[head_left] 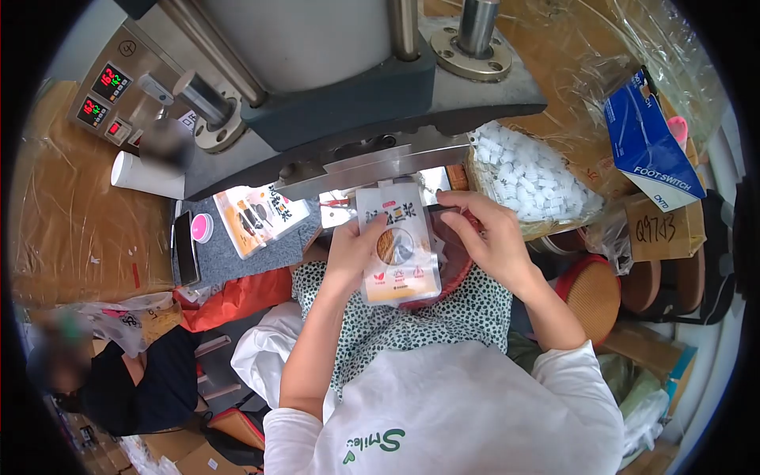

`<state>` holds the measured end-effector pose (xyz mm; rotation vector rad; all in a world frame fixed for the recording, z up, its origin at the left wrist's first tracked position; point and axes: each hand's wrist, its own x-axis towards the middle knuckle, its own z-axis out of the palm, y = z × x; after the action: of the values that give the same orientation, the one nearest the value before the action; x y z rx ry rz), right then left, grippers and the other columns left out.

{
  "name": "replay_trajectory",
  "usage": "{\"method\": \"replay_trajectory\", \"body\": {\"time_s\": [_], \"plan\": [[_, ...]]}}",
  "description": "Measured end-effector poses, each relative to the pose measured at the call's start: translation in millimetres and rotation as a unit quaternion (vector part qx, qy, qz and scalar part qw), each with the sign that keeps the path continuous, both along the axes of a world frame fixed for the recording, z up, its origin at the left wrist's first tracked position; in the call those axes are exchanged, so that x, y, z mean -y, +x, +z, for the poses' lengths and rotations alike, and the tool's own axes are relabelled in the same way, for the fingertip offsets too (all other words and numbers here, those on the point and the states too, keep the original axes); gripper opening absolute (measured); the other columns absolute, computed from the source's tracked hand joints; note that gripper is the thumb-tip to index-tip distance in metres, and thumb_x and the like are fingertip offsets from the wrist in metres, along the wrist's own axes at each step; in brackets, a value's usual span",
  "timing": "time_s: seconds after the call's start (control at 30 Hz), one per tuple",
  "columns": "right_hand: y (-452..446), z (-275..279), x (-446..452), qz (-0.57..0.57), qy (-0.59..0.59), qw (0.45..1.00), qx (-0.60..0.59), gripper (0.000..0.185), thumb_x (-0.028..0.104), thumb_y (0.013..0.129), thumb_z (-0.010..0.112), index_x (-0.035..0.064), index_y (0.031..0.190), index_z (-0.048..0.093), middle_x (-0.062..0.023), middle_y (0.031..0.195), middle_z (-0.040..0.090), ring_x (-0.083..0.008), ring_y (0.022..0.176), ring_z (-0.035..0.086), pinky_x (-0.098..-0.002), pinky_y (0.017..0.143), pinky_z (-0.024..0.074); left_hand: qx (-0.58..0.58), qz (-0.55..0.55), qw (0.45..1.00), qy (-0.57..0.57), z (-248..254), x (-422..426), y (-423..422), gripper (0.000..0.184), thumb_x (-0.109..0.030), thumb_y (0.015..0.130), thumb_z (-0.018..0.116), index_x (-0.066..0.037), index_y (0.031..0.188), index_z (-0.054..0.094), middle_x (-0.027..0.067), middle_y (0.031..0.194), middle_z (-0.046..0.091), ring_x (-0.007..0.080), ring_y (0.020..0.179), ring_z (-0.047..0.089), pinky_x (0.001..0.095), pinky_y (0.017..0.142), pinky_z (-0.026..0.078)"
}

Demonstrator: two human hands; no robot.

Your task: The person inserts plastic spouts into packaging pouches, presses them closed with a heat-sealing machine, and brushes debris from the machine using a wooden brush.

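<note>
A white and yellow printed pouch (401,273) is held upright in front of the press by my left hand (353,252), whose thumb lies across its printed face. The pouch's top reaches close to the metal press bar (376,168). At the pouch's right side is my right hand (495,237), its thumb and index finger curved and apart, with nothing I can make out between them. A red basket (457,294) sits on my lap behind the pouch, partly hidden by it; what it holds is mostly covered.
More printed pouches (257,218) lie on the grey worktop at left, beside a pink-lidded jar (202,228) and a phone (187,249). White plastic spouts (532,178) fill a bag at right. A blue box (653,146) stands beyond. Another person (146,380) is at lower left.
</note>
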<state>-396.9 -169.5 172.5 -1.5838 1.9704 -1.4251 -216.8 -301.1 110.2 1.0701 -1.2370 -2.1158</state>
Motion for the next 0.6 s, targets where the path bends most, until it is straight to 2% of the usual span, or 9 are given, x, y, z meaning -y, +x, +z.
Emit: {"method": "replay_trajectory", "body": {"time_s": [0.07, 0.17, 0.27, 0.3, 0.33, 0.37, 0.43, 0.47, 0.6], "plan": [[-11.8, -2.1, -4.0, -0.076, -0.021, 0.988, -0.131, 0.012, 0.008, 0.086, 0.070, -0.0001, 0.094, 0.072, -0.0155, 0.094, 0.073, -0.0340, 0.087, 0.070, -0.0416, 0.078, 0.0544, -0.016, 0.010, 1.000, 0.025, 2.9, 2.6, -3.7, 0.027, -0.017, 0.101, 0.060, 0.009, 0.106, 0.065, 0.0111, 0.097, 0.070, 0.0123, 0.078, 0.067, 0.0279, 0.067, 0.054], [-45.9, -17.9, -8.0, -0.200, 0.126, 0.912, -0.334, 0.017, 0.001, 0.081, 0.067, -0.0018, 0.098, 0.067, -0.0199, 0.093, 0.065, -0.0375, 0.081, 0.066, -0.0447, 0.074, 0.0536, -0.008, 0.025, 0.999, 0.023, 0.8, -0.8, -4.3, 0.028, -0.018, 0.100, 0.061, 0.010, 0.106, 0.064, 0.0132, 0.092, 0.070, 0.0156, 0.077, 0.067, 0.0307, 0.067, 0.053], [-56.1, -25.8, -8.8, -0.149, 0.167, 0.925, -0.307, 0.021, -0.003, 0.078, 0.065, -0.0030, 0.099, 0.063, -0.0226, 0.093, 0.061, -0.0411, 0.083, 0.065, -0.0465, 0.075, 0.0535, 0.322, -0.050, 0.885, -0.333, 15.2, 22.0, 20.3, 0.035, -0.021, 0.098, 0.064, 0.011, 0.111, 0.062, 0.0177, 0.094, 0.069, 0.0217, 0.080, 0.067, 0.0373, 0.069, 0.053], [-56.9, -24.5, -7.5, -0.139, 0.175, 0.933, -0.283, 0.020, -0.004, 0.078, 0.065, -0.0031, 0.099, 0.063, -0.0229, 0.092, 0.061, -0.0417, 0.085, 0.065, -0.0470, 0.075, 0.0534, 0.260, 0.048, 0.889, -0.374, 9.4, 31.9, 36.4, 0.050, -0.027, 0.094, 0.068, 0.013, 0.121, 0.056, 0.0277, 0.112, 0.064, 0.0335, 0.094, 0.066, 0.0451, 0.078, 0.050], [-58.5, -21.9, -5.9, -0.129, 0.182, 0.940, -0.258, 0.020, -0.004, 0.078, 0.065, -0.0032, 0.098, 0.062, -0.0232, 0.092, 0.061, -0.0422, 0.086, 0.064, -0.0476, 0.076, 0.0533, 0.385, 0.072, 0.715, -0.579, -10.8, 48.3, 57.5, 0.068, -0.034, 0.090, 0.071, 0.011, 0.134, 0.046, 0.0334, 0.136, 0.049, 0.0445, 0.121, 0.053, 0.0516, 0.098, 0.042], [-59.5, -20.6, -5.5, -0.119, 0.190, 0.946, -0.234, 0.019, -0.004, 0.078, 0.065, -0.0033, 0.098, 0.062, -0.0235, 0.092, 0.061, -0.0428, 0.087, 0.064, -0.0482, 0.076, 0.0532, 0.488, 0.067, 0.590, -0.640, -29.9, 55.8, 74.4, 0.081, -0.039, 0.087, 0.073, 0.010, 0.142, 0.038, 0.0352, 0.148, 0.036, 0.0497, 0.137, 0.035, 0.0580, 0.111, 0.027], [-59.7, -22.1, -5.1, -0.126, 0.184, 0.946, -0.234, 0.018, -0.004, 0.079, 0.065, -0.0031, 0.097, 0.062, -0.0235, 0.092, 0.061, -0.0435, 0.087, 0.064, -0.0488, 0.077, 0.0530, 0.484, 0.046, 0.613, -0.623, -46.8, 40.8, 84.9, 0.082, -0.041, 0.088, 0.072, 0.007, 0.145, 0.036, 0.0325, 0.151, 0.034, 0.0495, 0.143, 0.027, 0.0619, 0.114, 0.019], [-59.6, -23.4, -4.3, -0.128, 0.182, 0.947, -0.233, 0.018, -0.005, 0.079, 0.065, -0.0030, 0.096, 0.063, -0.0235, 0.092, 0.061, -0.0438, 0.088, 0.064, -0.0491, 0.077, 0.0529, 0.465, 0.062, 0.591, -0.656, -38.6, 27.6, 83.6, 0.075, -0.039, 0.087, 0.074, 0.004, 0.140, 0.043, 0.0286, 0.151, 0.036, 0.0462, 0.142, 0.031, 0.0594, 0.112, 0.024], [-59.8, -23.0, -4.7, -0.130, 0.178, 0.952, -0.213, 0.017, -0.005, 0.080, 0.065, -0.0027, 0.096, 0.063, -0.0219, 0.093, 0.061, -0.0430, 0.087, 0.064, -0.0487, 0.077, 0.0528, 0.337, 0.088, 0.686, -0.639, -28.5, -13.3, 80.3, 0.048, -0.026, 0.078, 0.082, 0.000, 0.113, 0.062, 0.0177, 0.118, 0.058, 0.0363, 0.108, 0.054, 0.0465, 0.093, 0.040]]}}
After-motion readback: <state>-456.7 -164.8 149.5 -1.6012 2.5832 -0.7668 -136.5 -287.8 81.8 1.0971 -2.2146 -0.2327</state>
